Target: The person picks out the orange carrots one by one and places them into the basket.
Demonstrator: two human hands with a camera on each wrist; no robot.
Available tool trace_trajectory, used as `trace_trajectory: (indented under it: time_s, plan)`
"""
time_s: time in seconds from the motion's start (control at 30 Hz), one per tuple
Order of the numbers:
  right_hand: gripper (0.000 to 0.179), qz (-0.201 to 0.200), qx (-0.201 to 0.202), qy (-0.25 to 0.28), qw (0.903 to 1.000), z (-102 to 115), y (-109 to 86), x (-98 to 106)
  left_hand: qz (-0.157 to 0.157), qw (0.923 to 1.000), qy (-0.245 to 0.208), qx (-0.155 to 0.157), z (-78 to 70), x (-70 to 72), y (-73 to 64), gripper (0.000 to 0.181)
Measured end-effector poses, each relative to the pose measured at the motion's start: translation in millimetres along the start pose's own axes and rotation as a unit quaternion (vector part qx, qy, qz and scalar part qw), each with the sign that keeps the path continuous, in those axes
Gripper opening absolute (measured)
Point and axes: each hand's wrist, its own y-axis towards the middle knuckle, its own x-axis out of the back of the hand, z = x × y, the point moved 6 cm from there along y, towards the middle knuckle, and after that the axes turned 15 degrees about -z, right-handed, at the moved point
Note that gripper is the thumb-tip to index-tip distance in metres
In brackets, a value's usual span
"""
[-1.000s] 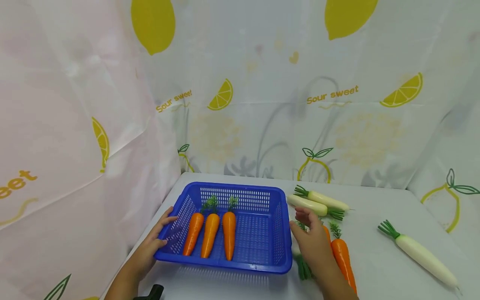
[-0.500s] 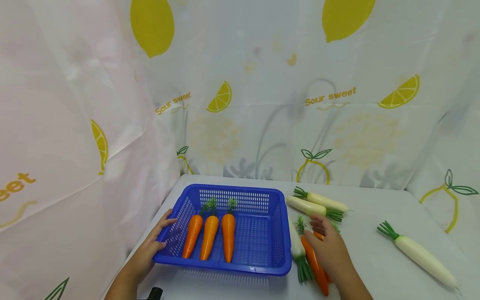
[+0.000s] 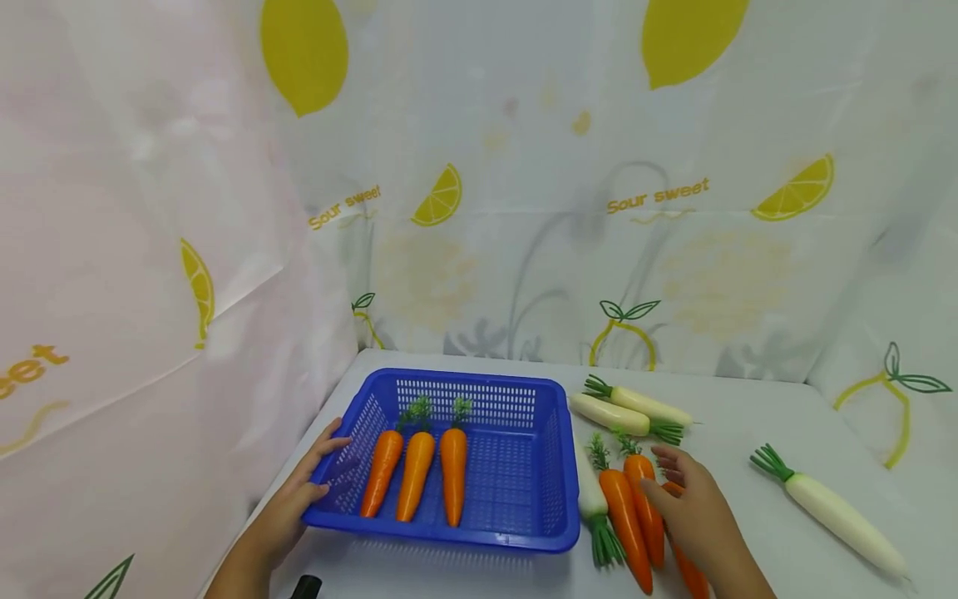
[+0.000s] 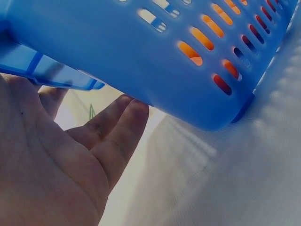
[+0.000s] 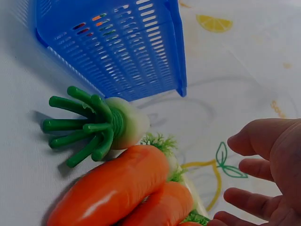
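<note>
A blue perforated basket point(image 3: 516, 532) stands on the white table with three orange carrots point(image 3: 452, 478) lying side by side inside. My left hand point(image 3: 288, 503) holds its left rim, thumb and a finger over the edge; in the left wrist view other fingers point(image 4: 127, 134) lie against the outer wall. My right hand point(image 3: 696, 503) is over the carrots right of the basket, its fingers apart and holding nothing in the right wrist view. Two carrots point(image 3: 627, 524) lie to its left, and a third is partly hidden beneath it. A white radish point(image 3: 591, 491) with green stems lies against the basket's right side.
Two more white radishes point(image 3: 614, 413) lie crosswise behind the carrots. A single radish point(image 3: 846, 520) lies apart at the far right. Lemon-printed cloth point(image 3: 486, 249) surrounds the table at the back and sides. A black object point(image 3: 307, 587) shows at the front edge.
My right hand has moved right, away from the basket, uncovering the radish and two carrots beside it. My left hand stays on the basket rim.
</note>
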Motion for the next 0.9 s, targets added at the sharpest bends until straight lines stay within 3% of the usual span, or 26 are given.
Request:
trace_trajectory:
  time_s: [0.43, 0.77, 0.9]
  plan:
    - [0.069, -0.012, -0.001, -0.04, 0.9991, -29.4, 7.9, 18.3, 0.0, 0.9999, 0.0, -0.012, 1.7, -0.7, 0.7, 0.071]
    - [0.078, 0.035, -0.07, -0.082, 0.9936, -58.5, 10.7, 10.0, -0.001, 1.0, 0.003, -0.009, 1.3, -0.8, -0.5, 0.071]
    - [0.076, 0.04, -0.05, -0.082, 0.9946, -59.7, 10.2, 6.8, -0.002, 1.0, 0.002, -0.006, 1.0, -0.9, -0.1, 0.07]
